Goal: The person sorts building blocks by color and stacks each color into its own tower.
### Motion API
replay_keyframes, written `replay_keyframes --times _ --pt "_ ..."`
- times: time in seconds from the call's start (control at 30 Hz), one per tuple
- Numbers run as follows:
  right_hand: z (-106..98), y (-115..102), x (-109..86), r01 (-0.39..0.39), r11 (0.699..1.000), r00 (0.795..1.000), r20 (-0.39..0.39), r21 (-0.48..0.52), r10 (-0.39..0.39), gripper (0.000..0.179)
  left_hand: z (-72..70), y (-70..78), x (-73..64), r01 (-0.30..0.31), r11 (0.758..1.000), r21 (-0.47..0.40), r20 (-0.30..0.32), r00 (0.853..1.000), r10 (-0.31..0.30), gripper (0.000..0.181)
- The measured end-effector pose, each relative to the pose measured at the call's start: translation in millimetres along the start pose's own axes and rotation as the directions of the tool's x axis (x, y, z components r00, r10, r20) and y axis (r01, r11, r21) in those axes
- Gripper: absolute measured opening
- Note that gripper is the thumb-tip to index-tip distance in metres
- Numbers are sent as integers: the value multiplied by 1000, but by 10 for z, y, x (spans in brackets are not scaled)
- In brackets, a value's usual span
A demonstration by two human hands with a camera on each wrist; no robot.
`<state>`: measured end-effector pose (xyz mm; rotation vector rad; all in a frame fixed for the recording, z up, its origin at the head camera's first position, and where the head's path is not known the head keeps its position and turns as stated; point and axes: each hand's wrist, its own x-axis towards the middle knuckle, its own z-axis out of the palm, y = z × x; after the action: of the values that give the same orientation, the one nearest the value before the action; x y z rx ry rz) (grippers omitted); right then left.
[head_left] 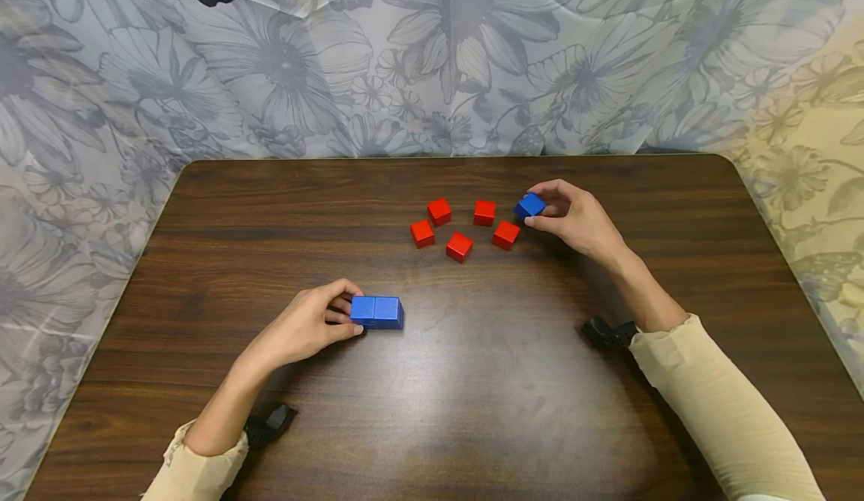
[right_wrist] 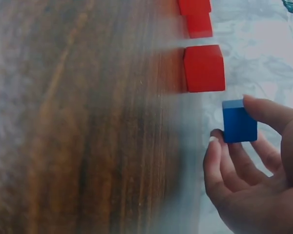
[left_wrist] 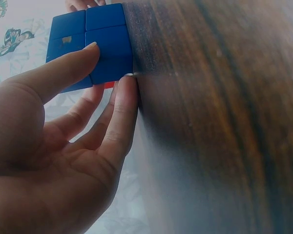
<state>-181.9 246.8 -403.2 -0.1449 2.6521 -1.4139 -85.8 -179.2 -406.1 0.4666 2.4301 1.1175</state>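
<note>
Several blue cubes stand together as a small block [head_left: 376, 313], two wide and two high in the left wrist view. My left hand [head_left: 307, 326] grips the block's left end, thumb on the near face and fingers behind. Beyond the red cubes' right side, my right hand [head_left: 579, 217] pinches a single blue cube [head_left: 530, 206] between thumb and fingers. The right wrist view shows this blue cube [right_wrist: 240, 121] held up off the wooden surface. Loose red cubes lie close by, the nearest red cube [head_left: 505, 235] just left of the held one.
Several red cubes, among them one red cube [head_left: 459, 247] at the front and another red cube [head_left: 439, 211] at the back, form a loose ring on the dark wooden table [head_left: 499, 381]. A flower-patterned cloth [head_left: 283, 73] hangs behind the table's far edge.
</note>
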Motion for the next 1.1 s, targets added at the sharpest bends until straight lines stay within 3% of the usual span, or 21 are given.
replay_keyframes --times 0.23,0.4,0.6,0.8,1.1 --pt "24 -49 -59 36 999 995 -91 3 -36 46 2 0 1 -3 1000 0 1 1000 3 37" --pt "48 -77 -98 90 996 977 -196 23 -84 43 5 -8 0 -8 1000 4 -2 1000 8 37" --pt "62 -186 -173 143 989 955 -267 27 -131 43 1 -8 -3 -9 1000 3 -3 1000 9 37" --pt "57 -490 -331 184 980 946 -284 78 -155 38 1 -2 -4 -8 1000 -8 -1 1000 8 36" --pt "150 -673 -460 245 961 951 -226 128 -212 37 2 -5 -3 -6 1000 -3 0 1000 6 36"
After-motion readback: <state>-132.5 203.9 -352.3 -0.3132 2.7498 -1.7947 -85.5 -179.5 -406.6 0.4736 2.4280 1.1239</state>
